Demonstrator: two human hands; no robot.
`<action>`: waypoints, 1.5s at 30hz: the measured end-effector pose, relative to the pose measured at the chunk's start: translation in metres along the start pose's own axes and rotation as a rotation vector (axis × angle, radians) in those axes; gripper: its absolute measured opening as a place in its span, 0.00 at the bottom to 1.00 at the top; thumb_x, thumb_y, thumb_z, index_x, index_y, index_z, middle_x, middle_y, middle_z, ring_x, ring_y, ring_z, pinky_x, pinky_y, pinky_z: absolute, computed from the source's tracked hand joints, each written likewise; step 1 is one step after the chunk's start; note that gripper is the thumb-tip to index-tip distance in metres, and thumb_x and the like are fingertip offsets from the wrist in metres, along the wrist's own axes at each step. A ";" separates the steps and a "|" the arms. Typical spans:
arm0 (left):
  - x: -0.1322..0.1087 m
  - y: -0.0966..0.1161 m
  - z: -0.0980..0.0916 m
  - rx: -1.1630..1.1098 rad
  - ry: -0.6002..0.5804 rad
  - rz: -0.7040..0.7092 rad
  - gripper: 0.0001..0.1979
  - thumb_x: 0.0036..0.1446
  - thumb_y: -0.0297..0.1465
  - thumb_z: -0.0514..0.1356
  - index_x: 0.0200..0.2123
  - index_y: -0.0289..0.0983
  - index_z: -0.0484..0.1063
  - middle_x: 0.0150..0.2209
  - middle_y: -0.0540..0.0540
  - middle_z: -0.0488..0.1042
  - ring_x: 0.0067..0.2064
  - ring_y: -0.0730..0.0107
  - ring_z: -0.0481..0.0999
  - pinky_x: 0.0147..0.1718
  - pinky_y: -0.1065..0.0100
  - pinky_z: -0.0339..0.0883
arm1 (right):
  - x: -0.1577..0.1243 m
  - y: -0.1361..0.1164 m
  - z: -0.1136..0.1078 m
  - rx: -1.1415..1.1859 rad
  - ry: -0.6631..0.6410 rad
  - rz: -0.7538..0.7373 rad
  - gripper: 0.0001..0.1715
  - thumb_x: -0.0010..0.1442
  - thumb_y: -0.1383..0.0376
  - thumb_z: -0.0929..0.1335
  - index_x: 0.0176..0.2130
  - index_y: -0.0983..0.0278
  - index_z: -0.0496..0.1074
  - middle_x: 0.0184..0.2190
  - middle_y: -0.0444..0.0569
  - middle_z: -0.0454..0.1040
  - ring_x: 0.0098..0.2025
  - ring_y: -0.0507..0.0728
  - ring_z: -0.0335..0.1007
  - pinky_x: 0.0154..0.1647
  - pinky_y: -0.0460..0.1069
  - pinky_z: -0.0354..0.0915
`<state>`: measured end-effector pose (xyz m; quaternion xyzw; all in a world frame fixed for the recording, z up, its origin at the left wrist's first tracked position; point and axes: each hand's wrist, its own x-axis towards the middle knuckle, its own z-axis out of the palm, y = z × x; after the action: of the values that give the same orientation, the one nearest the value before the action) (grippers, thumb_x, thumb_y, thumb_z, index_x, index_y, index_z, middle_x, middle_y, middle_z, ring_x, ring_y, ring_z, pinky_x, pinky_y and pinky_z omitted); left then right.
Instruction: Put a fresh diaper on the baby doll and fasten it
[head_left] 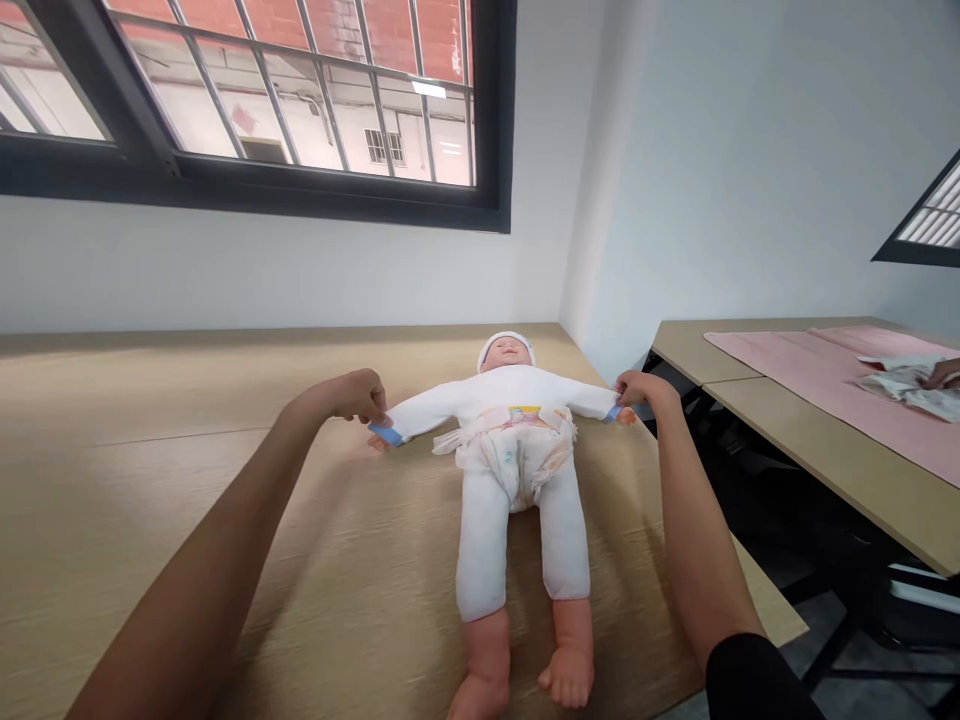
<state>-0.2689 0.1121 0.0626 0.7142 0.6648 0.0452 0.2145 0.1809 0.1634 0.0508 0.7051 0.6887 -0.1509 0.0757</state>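
Note:
A baby doll (486, 540) lies on its back on the wooden table, head toward the wall and feet toward me. It wears a white cap (507, 337), a white long-sleeved top (510, 388) with blue cuffs and a printed diaper (517, 450) around its waist. Both doll arms are stretched out sideways. My left hand (361, 396) pinches the sleeve near the blue cuff at the left of the view. At the opposite cuff, my right hand (637, 387) grips the other sleeve, its fingers partly hidden.
The wooden table (150, 520) runs back to the wall beneath a barred window (300, 90). To the right, across a gap, another table carries a pink cloth (810, 370) and a crumpled white cloth item (911, 385), touched by another person's hand (943, 374).

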 end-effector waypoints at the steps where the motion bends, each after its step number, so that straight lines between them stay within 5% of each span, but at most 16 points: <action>1: 0.001 0.000 0.000 0.008 -0.022 -0.015 0.10 0.33 0.34 0.63 0.18 0.32 0.70 0.17 0.47 0.68 0.23 0.70 0.65 0.23 0.69 0.56 | 0.001 0.000 0.000 0.004 0.003 -0.012 0.17 0.50 0.73 0.70 0.42 0.66 0.76 0.42 0.53 0.77 0.39 0.56 0.73 0.33 0.45 0.64; 8: 0.006 0.008 0.006 0.156 0.004 0.031 0.12 0.35 0.37 0.59 0.23 0.36 0.66 0.31 0.46 0.71 0.33 0.64 0.69 0.28 0.69 0.58 | 0.003 -0.011 0.001 0.002 0.005 -0.101 0.11 0.51 0.71 0.69 0.37 0.69 0.77 0.38 0.52 0.78 0.38 0.56 0.73 0.34 0.45 0.63; 19: 0.006 0.009 0.010 0.079 0.010 0.105 0.09 0.34 0.35 0.57 0.22 0.37 0.63 0.27 0.48 0.67 0.29 0.68 0.66 0.26 0.69 0.57 | 0.007 -0.011 0.003 0.040 -0.010 -0.133 0.15 0.49 0.73 0.68 0.39 0.68 0.76 0.38 0.51 0.77 0.37 0.55 0.72 0.32 0.44 0.62; 29: 0.006 -0.001 0.005 -0.209 -0.143 0.030 0.16 0.29 0.36 0.57 0.27 0.37 0.69 0.30 0.45 0.73 0.33 0.62 0.72 0.30 0.66 0.66 | 0.023 -0.005 0.018 0.112 -0.170 -0.155 0.15 0.50 0.74 0.66 0.38 0.68 0.76 0.35 0.51 0.77 0.36 0.54 0.73 0.35 0.44 0.67; 38: 0.013 -0.006 0.011 -0.193 -0.155 -0.036 0.29 0.29 0.41 0.58 0.38 0.34 0.72 0.34 0.41 0.75 0.37 0.57 0.72 0.33 0.64 0.67 | 0.026 0.004 0.020 0.186 -0.284 -0.336 0.21 0.50 0.76 0.63 0.43 0.68 0.77 0.41 0.50 0.78 0.44 0.55 0.74 0.39 0.41 0.67; 45: 0.020 -0.012 0.008 -0.079 -0.192 0.006 0.22 0.33 0.43 0.60 0.33 0.36 0.75 0.37 0.43 0.76 0.41 0.53 0.72 0.35 0.64 0.66 | 0.025 0.001 0.017 0.246 -0.246 -0.301 0.30 0.47 0.78 0.65 0.51 0.66 0.74 0.44 0.50 0.78 0.44 0.55 0.74 0.37 0.41 0.68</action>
<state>-0.2756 0.1299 0.0467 0.7081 0.6368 0.0030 0.3051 0.1799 0.1818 0.0271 0.5747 0.7482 -0.3279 0.0491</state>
